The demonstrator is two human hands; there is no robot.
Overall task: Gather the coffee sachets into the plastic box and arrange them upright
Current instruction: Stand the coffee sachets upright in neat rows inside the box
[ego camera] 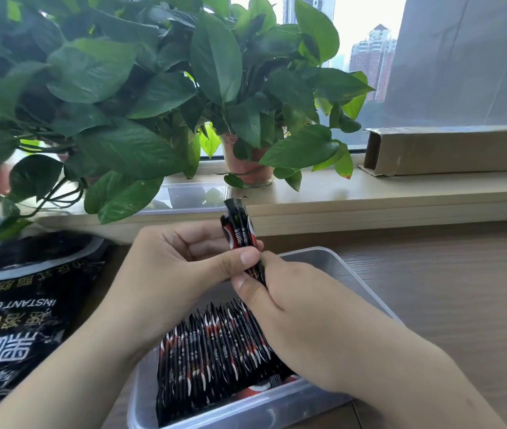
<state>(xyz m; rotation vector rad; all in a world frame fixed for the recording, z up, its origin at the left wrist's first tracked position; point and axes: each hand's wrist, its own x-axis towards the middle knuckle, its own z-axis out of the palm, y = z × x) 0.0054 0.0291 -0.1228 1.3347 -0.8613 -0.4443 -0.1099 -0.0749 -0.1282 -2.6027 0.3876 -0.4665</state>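
Right now both hands meet near the centre of view: the left hand (177, 267) and the right hand (301, 320) each pinch a small bundle of coffee sachets (241, 233) between thumb and fingers. They hold it upright just above the far end of the plastic box (332, 258). Inside the box, toward six o'clock from the bundle, a long row of sachets (212, 348) stands on edge, packed close and leaning slightly. At nine o'clock from the box a big black instant-coffee bag (23, 305) lies flat on the wooden table (462, 289). At twelve o'clock leafy potted plants (153, 88) crowd the windowsill (400, 193), and toward two o'clock a long cardboard carton (450, 150) lies on that sill.
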